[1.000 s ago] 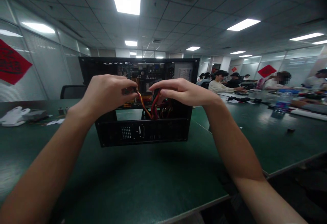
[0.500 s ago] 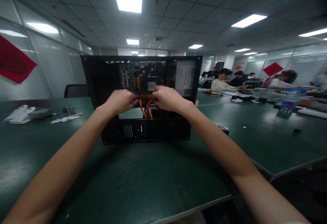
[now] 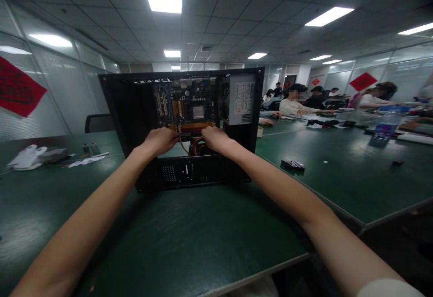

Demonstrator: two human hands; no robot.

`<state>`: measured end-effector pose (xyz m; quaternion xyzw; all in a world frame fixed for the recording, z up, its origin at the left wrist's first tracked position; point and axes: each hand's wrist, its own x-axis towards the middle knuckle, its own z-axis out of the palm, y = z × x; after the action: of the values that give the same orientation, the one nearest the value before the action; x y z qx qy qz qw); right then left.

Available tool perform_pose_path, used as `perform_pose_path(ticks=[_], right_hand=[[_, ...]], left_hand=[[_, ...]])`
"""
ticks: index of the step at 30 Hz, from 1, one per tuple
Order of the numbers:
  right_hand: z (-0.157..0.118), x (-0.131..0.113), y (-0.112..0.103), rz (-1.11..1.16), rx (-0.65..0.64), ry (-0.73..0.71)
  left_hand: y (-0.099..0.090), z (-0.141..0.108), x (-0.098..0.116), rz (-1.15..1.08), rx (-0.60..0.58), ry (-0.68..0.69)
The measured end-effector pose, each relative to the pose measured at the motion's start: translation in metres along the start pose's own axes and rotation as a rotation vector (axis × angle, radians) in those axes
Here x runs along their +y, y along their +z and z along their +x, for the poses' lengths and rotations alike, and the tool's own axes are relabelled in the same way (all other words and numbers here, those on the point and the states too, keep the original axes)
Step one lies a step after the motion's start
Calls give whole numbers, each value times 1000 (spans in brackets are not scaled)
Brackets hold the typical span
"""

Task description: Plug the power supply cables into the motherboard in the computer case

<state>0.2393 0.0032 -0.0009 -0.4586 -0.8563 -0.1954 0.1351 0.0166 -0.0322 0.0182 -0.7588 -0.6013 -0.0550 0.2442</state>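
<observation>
Cables beside right hand

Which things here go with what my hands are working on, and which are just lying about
In the work:
- open computer case
- motherboard
- power supply
- coloured cables, near both hands

Just lying about:
- white plastic bag
- grey box
- papers
- plastic bottle
- dark part beyond the right forearm

The tabletop looks smooth and glossy, the case frame black with a slight sheen, the power supply matt grey metal, the bottle clear plastic.
</observation>
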Motion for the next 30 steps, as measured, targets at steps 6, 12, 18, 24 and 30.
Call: perform_pose_path(ticks=[6,12,18,24,30], right_hand=[[1,4,3,-32,-1,-33],[3,7,3,-6,-59,-32],[3,5,7,6,-36,-59],[3,4,13,-26,-21,-104],[3,4,14,-22,-63,-97]], left_hand=[[8,16,24,43,-25,119],[6,46,38,127,-47,226],[9,40,40,88,21,211],[9,38,45,103,-22,195],[10,36,47,86,37,180]])
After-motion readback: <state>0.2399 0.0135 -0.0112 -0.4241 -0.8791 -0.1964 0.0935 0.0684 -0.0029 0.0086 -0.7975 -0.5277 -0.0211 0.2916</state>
